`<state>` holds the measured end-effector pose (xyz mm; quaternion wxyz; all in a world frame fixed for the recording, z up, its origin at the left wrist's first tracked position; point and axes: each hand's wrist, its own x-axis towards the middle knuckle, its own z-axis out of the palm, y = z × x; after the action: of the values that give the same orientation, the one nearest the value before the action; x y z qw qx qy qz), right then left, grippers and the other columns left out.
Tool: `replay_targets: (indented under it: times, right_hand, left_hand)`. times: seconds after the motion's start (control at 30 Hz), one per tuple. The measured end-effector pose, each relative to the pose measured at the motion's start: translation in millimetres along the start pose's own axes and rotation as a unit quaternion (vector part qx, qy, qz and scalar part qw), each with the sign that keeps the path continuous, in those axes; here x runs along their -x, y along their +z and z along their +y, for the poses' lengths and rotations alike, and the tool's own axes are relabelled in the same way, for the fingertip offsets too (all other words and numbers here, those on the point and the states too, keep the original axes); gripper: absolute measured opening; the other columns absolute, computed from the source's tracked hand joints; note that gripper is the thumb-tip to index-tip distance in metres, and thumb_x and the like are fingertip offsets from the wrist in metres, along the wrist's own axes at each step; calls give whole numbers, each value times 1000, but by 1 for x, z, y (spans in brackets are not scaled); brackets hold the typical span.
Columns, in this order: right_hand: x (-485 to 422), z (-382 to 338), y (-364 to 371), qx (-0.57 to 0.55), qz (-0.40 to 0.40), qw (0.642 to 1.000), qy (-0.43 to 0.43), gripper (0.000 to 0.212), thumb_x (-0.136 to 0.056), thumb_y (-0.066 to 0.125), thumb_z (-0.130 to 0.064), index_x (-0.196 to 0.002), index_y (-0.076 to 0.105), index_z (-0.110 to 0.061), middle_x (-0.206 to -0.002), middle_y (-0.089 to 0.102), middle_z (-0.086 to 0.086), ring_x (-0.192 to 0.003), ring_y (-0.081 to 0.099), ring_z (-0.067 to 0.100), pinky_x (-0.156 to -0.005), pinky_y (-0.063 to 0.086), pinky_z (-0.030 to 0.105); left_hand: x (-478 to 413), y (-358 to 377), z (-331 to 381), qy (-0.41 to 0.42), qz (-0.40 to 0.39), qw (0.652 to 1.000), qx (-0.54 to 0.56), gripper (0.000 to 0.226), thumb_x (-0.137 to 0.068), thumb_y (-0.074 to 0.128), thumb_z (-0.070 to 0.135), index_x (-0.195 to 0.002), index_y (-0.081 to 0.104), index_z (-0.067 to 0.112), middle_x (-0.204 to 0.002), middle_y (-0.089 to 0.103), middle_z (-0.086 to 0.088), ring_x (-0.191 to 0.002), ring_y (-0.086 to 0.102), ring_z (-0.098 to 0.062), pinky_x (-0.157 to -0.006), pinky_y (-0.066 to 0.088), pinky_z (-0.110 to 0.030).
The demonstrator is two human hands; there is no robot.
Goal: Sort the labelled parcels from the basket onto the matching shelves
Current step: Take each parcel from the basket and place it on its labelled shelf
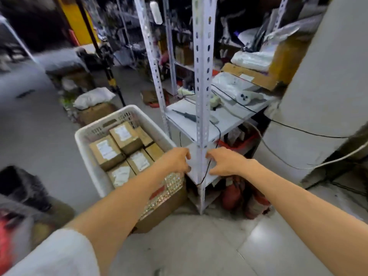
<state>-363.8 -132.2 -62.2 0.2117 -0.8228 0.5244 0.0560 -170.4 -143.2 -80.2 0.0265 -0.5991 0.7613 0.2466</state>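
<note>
A white plastic basket (85, 148) stands left of centre and holds several cardboard parcels with white labels, among them one (105, 150) at the left and one (124, 134) behind it. To its right rises a white metal rack with a perforated corner post (202, 76). My left hand (177, 160) and my right hand (221, 162) reach over the corner of the low shelf (192, 155), one on each side of the post. Their fingers are loosely curled and hold nothing. No parcel lies on this low shelf where it shows.
The basket sits on a cardboard box (159, 216). A black cable (207, 170) hangs down past the low shelf. The middle shelf (179, 108) carries a dark tool and cables. Red extinguishers (231, 196) lie under the rack. A white pillar (328, 96) stands at the right.
</note>
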Motion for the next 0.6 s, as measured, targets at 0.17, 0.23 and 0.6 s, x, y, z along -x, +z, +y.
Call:
replay_targets:
  times: [0.17, 0.23, 0.6]
  right_hand:
    - [-62, -61, -2, 2, -36, 998, -43, 58, -84, 66, -31, -135, 44, -14, -131, 51, 6, -113, 53, 23, -91, 46, 35]
    - [-87, -81, -2, 2, -45, 997, -56, 59, -84, 66, -28, -136, 44, -12, -131, 52, 5, -113, 53, 21, -89, 46, 31]
    - [-219, -164, 16, 20, -104, 990, -97, 62, -81, 67, -28, -137, 45, -11, -134, 53, 7, -117, 53, 21, -94, 48, 33]
  left_hand:
    - [12, -24, -84, -53, 18, 998, 11, 43, -77, 74, 27, -113, 57, 13, -108, 62, -6, -100, 60, -25, -78, 51, -36]
    - [15, -31, -115, -72, 12, 997, 22, 43, -81, 70, 25, -118, 55, 11, -110, 62, -8, -99, 60, -25, -80, 53, -38]
    - [19, -46, -268, -193, 19, 974, 118, 46, -80, 73, 31, -119, 54, 16, -113, 62, -4, -100, 59, -22, -87, 51, -41]
